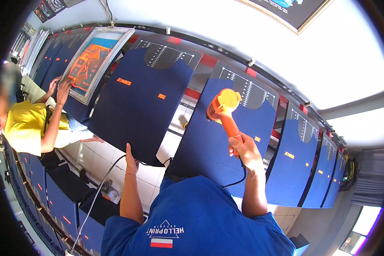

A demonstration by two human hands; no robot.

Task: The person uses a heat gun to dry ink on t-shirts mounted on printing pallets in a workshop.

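In my right hand (243, 149) is an orange heat gun (229, 123), gripped by its handle. Its round yellow-orange end is raised over a navy fabric panel (200, 143) that lies on a dark board with white ruler marks. A black cord (239, 182) hangs from the handle. My left hand (131, 160) is at the lower edge of another navy panel (136, 111), which carries small orange prints. The cord enters this hand on one side and leaves on the other, and the fingers appear closed around it.
At left, a co-worker in a yellow shirt (25, 123) has both hands on a framed printing screen (89, 64) with orange ink. More navy panels (292, 158) continue along the rail at right. A grey cord (96, 194) crosses the tiled floor (153, 179).
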